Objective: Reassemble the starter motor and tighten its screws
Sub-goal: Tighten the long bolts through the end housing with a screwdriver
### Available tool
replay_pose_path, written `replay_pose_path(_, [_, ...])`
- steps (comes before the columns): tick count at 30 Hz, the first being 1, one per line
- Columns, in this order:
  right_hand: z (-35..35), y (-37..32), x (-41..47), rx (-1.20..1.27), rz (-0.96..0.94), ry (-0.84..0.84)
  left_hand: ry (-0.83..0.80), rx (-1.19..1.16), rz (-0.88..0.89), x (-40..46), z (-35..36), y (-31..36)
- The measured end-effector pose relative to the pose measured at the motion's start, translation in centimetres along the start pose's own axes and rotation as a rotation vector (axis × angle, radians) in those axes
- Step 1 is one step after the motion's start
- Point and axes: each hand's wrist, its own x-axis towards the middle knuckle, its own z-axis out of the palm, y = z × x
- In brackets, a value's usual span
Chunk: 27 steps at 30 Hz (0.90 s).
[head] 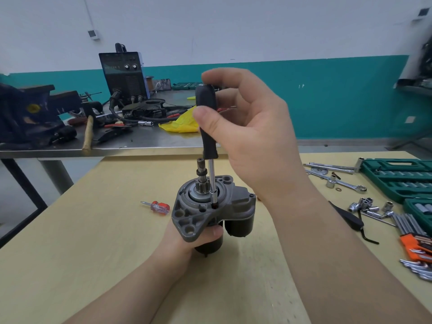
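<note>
Upright starter motor (211,206), nut driver (207,122) — seated, prob.

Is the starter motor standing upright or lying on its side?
Upright. The starter motor stands on end on the table, pinion shaft pointing up, steadied by the left hand.

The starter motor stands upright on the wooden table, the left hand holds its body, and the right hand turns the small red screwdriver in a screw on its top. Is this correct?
Not quite. In the head view the right hand grips a black-handled driver, not the red screwdriver, which lies on the wooden table left of the starter motor. The left hand does hold the motor's body.
</note>
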Motion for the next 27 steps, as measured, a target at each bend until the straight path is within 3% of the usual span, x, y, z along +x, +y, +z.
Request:
replay_pose_path(8, [-0.17,0.20,-0.14,0.110,0.090,-0.012,0.013,-0.050,0.013,-0.05,0.15,0.42])
replay_pose_path(13, [0.13,0.13,-0.01,-0.042,-0.002,0.020,0.001,-0.021,0.016,-0.13,0.29,0.87])
replay_pose_path(19, [-0.07,0.23,-0.14,0.115,0.087,-0.050,0.012,-0.005,0.029,-0.12,0.32,0.93])
replay_pose_path(23, [0.08,0.26,-0.13,-0.044,0.001,-0.009,-0.009,-0.004,0.029,0.02,0.30,0.68])
replay_pose_path(27, [-0.02,0.26,-0.07,0.002,0.043,0.002,0.006,-0.041,0.028,0.07,0.29,0.18])
